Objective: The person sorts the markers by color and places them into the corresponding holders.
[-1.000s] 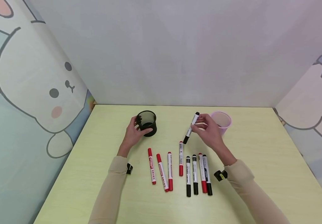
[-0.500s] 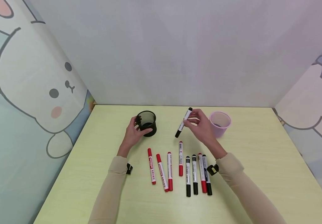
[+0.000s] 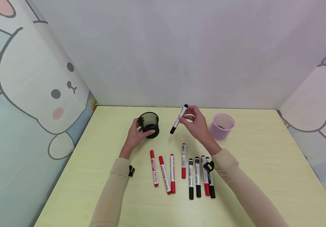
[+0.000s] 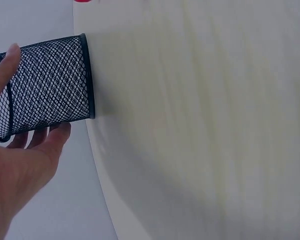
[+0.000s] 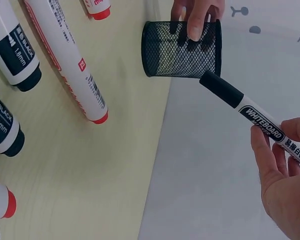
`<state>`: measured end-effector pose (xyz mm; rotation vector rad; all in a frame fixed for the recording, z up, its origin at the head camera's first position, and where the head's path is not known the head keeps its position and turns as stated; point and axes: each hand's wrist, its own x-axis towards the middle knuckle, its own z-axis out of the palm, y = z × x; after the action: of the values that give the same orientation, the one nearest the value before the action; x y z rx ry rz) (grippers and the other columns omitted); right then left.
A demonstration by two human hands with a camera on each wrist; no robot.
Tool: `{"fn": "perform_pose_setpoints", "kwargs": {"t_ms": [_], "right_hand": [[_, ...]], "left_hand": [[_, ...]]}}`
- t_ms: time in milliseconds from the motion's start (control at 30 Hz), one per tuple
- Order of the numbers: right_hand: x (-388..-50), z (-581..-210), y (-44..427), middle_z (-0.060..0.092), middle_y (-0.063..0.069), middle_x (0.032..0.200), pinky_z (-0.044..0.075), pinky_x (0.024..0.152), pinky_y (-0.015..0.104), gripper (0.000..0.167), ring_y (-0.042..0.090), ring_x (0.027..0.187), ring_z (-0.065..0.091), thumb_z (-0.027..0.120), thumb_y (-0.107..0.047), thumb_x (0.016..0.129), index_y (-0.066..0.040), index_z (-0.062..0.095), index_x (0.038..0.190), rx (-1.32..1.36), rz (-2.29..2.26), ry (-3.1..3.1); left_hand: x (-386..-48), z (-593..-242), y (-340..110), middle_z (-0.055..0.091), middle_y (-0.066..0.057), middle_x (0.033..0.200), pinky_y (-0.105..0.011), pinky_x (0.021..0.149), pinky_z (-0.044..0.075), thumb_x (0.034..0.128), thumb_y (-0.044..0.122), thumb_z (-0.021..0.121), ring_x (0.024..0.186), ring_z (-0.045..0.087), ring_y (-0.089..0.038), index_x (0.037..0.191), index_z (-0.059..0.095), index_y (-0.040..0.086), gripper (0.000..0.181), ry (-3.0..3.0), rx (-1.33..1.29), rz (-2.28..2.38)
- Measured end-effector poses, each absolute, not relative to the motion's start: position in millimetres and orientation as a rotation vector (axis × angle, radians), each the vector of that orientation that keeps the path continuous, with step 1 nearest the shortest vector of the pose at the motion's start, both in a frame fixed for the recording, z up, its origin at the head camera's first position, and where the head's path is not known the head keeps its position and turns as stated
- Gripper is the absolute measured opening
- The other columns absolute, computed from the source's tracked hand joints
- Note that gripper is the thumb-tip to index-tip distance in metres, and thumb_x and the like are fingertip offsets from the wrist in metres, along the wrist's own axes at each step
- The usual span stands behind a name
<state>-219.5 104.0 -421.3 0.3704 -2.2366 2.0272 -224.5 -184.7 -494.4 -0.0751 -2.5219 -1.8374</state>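
A black mesh cup (image 3: 150, 128) stands at the back left of the table, with my left hand (image 3: 134, 137) curled round its side; the left wrist view shows thumb and fingers on the mesh cup (image 4: 50, 85). Between thumb and fingers, my right hand (image 3: 197, 126) pinches a black-capped whiteboard marker (image 3: 179, 119), held tilted above the table to the right of the cup. In the right wrist view the marker's (image 5: 262, 120) black cap appears close to the mesh cup's rim; whether they touch I cannot tell.
A pink cup (image 3: 221, 127) with something dark inside stands right of my right hand. Several red markers (image 3: 153, 168) and black markers (image 3: 191, 178) lie in front of the hands. A pale wall (image 3: 180, 63) rises behind the table's (image 3: 265, 151) back edge.
My right hand has moved left with the marker, away from the pink cup and closer to the mesh cup. The left hand has kept its grip in place.
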Motion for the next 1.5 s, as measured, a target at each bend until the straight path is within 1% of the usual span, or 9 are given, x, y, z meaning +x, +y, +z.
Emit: {"fn": "perform_pose_setpoints", "kwargs": {"t_ms": [300, 433, 567, 667, 900, 1067, 1267, 1400, 1500], "right_hand": [[-224.9, -421.3, 91.1, 0.064, 0.023, 0.117, 0.06, 0.085, 0.027, 0.04, 0.034, 0.103, 0.069, 0.072, 0.005, 0.092, 0.006, 0.049, 0.124, 0.413, 2.049, -2.197], [-228.2, -422.2, 86.8, 0.064, 0.024, 0.116, 0.06, 0.087, 0.029, 0.04, 0.029, 0.102, 0.069, 0.072, 0.006, 0.091, 0.008, 0.049, 0.124, 0.42, 2.079, -2.15], [-231.7, -423.0, 81.9, 0.063, 0.021, 0.114, 0.06, 0.087, 0.031, 0.039, 0.02, 0.099, 0.069, 0.071, 0.009, 0.091, 0.008, 0.049, 0.124, 0.432, 2.123, -2.101], [-233.6, -422.5, 78.1, 0.062, 0.019, 0.113, 0.06, 0.087, 0.032, 0.039, 0.017, 0.097, 0.069, 0.071, 0.01, 0.091, 0.007, 0.049, 0.123, 0.443, 2.146, -2.074], [-238.6, -419.8, 69.0, 0.061, 0.016, 0.112, 0.06, 0.087, 0.032, 0.039, 0.018, 0.096, 0.068, 0.069, 0.012, 0.091, 0.009, 0.048, 0.123, 0.487, 2.184, -1.979], [-240.8, -415.1, 62.4, 0.06, 0.013, 0.109, 0.06, 0.087, 0.033, 0.036, 0.017, 0.095, 0.068, 0.068, 0.013, 0.091, 0.008, 0.048, 0.121, 0.503, 2.212, -1.931], [-243.8, -411.2, 53.3, 0.059, 0.02, 0.112, 0.06, 0.088, 0.03, 0.038, 0.024, 0.101, 0.066, 0.068, 0.012, 0.092, 0.012, 0.047, 0.124, 0.554, 2.161, -1.951], [-247.0, -411.8, 45.4, 0.058, 0.026, 0.115, 0.059, 0.09, 0.03, 0.038, 0.035, 0.106, 0.065, 0.066, 0.014, 0.092, 0.014, 0.047, 0.125, 0.577, 2.143, -1.983], [-248.0, -413.3, 39.3, 0.058, 0.03, 0.118, 0.058, 0.092, 0.034, 0.038, 0.043, 0.11, 0.064, 0.066, 0.013, 0.093, 0.015, 0.046, 0.126, 0.606, 2.133, -2.007]], "left_hand": [[-223.6, -493.9, -185.9, 0.04, -0.014, 0.157, -0.045, 0.119, 0.036, 0.0823, 0.028, 0.089, 0.145, 0.037, -0.033, 0.155, 0.032, 0.009, 0.094, -2.536, -0.07, -1.812], [-224.4, -495.0, -185.7, 0.041, -0.013, 0.156, -0.044, 0.119, 0.036, 0.0821, 0.029, 0.089, 0.145, 0.038, -0.032, 0.155, 0.033, 0.01, 0.094, -2.531, -0.073, -1.815], [-223.6, -494.5, -185.7, 0.04, -0.014, 0.156, -0.045, 0.119, 0.036, 0.0828, 0.028, 0.089, 0.145, 0.037, -0.033, 0.155, 0.032, 0.009, 0.093, -2.532, -0.076, -1.81], [-222.7, -493.9, -185.9, 0.04, -0.015, 0.156, -0.046, 0.119, 0.036, 0.0826, 0.027, 0.089, 0.145, 0.038, -0.034, 0.154, 0.033, 0.009, 0.093, -2.531, -0.072, -1.813], [-223.7, -493.2, -184.1, 0.04, -0.015, 0.156, -0.045, 0.118, 0.037, 0.0825, 0.027, 0.089, 0.144, 0.039, -0.033, 0.154, 0.033, 0.008, 0.093, -2.528, -0.071, -1.82], [-224.5, -493.8, -182.7, 0.04, -0.016, 0.156, -0.046, 0.119, 0.036, 0.0829, 0.029, 0.089, 0.144, 0.038, -0.034, 0.154, 0.033, 0.008, 0.093, -2.534, -0.068, -1.819], [-224.8, -493.3, -183.3, 0.039, -0.017, 0.157, -0.047, 0.119, 0.035, 0.0829, 0.03, 0.089, 0.144, 0.038, -0.035, 0.155, 0.032, 0.008, 0.094, -2.53, -0.083, -1.83], [-224.0, -494.0, -183.7, 0.041, -0.016, 0.155, -0.047, 0.118, 0.036, 0.0826, 0.03, 0.089, 0.142, 0.04, -0.034, 0.153, 0.033, 0.008, 0.092, -2.535, -0.083, -1.81], [-223.0, -493.7, -183.6, 0.041, -0.016, 0.155, -0.047, 0.118, 0.036, 0.0827, 0.029, 0.089, 0.143, 0.04, -0.034, 0.153, 0.033, 0.008, 0.092, -2.534, -0.081, -1.81]]}}
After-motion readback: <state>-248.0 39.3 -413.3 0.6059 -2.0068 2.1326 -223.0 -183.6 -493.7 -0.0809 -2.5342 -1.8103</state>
